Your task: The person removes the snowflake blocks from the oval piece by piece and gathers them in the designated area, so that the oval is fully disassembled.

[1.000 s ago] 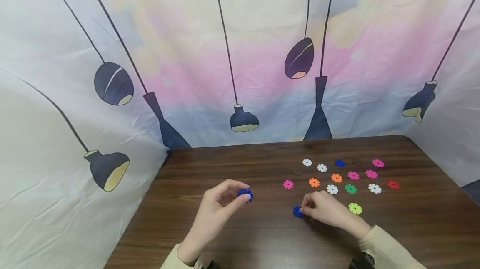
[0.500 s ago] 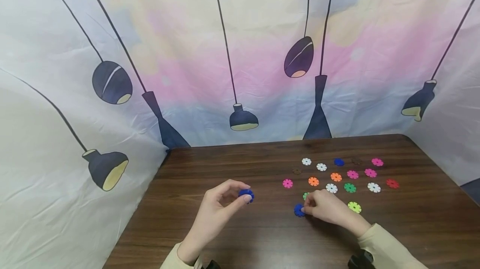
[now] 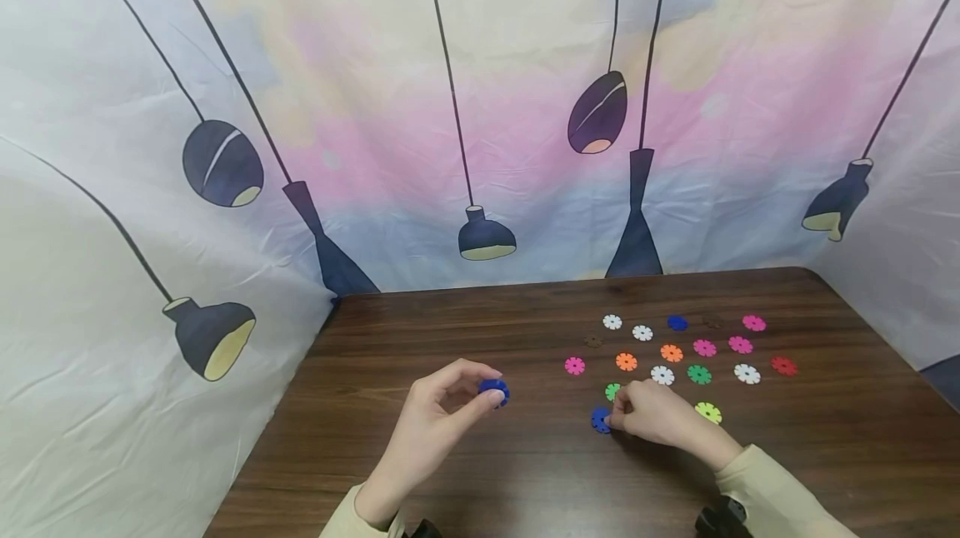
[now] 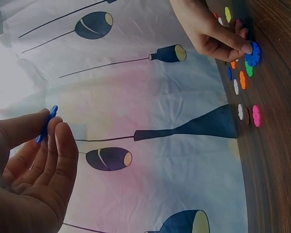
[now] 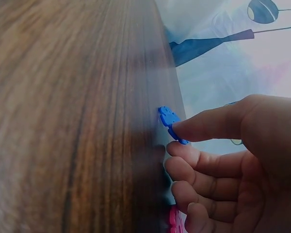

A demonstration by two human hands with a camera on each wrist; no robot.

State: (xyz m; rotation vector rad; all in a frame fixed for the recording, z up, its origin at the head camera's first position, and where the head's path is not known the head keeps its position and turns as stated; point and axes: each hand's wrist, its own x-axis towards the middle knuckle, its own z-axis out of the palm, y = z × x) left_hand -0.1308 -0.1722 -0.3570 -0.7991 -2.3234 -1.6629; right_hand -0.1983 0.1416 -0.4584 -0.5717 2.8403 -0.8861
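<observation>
Between thumb and fingers, my left hand (image 3: 438, 409) pinches a blue notched disc (image 3: 494, 391) over the table's left half. The left wrist view shows that disc (image 4: 48, 124) nearly edge-on at the thumb tip. My right hand (image 3: 658, 413) pinches a second blue notched disc (image 3: 601, 420) by its edge, thumb on one face. In the right wrist view this disc (image 5: 169, 123) is tilted, with the other fingers curled below it. A green disc (image 3: 612, 391) lies just beyond the right fingertips, partly covered by the hand.
On the brown wooden table (image 3: 360, 455), several notched discs are spread at the back right, among them a pink one (image 3: 574, 366), an orange one (image 3: 626, 361) and a red one (image 3: 784, 366). A yellow disc (image 3: 708, 413) lies beside the right wrist. A printed curtain (image 3: 390, 146) hangs behind.
My right hand has shifted slightly to the right with its blue disc, which now shows more of its face. The green disc has come into view beside it. My left hand barely moves.
</observation>
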